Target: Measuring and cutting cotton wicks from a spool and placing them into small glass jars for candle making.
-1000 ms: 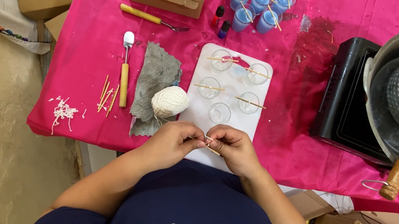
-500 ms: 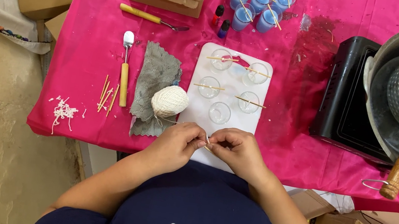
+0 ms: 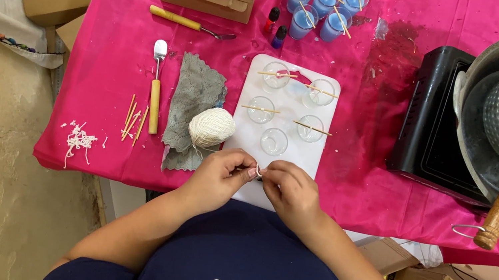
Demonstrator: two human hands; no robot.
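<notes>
Hands [image 3: 259, 182] lower, string [image 3: 257, 172] repinched.

R hand [image 3: 290, 191] shifted lower, string [image 3: 258, 172] raised

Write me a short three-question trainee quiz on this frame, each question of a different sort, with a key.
1. True or false: all five clear glasses on the white board have a stick laid across the rim.
2. Multiple choice: the ball of string lies partly on A) the grey cloth, B) the cardboard box, C) the black stove.
3. Short answer: what do the left hand and right hand pinch between their fingertips?

Key
1. False: four glasses carry a stick; the nearest glass has none.
2. A: it rests against the grey cloth, beside the board.
3. A short piece of white string, held at the near edge of the board.
</notes>
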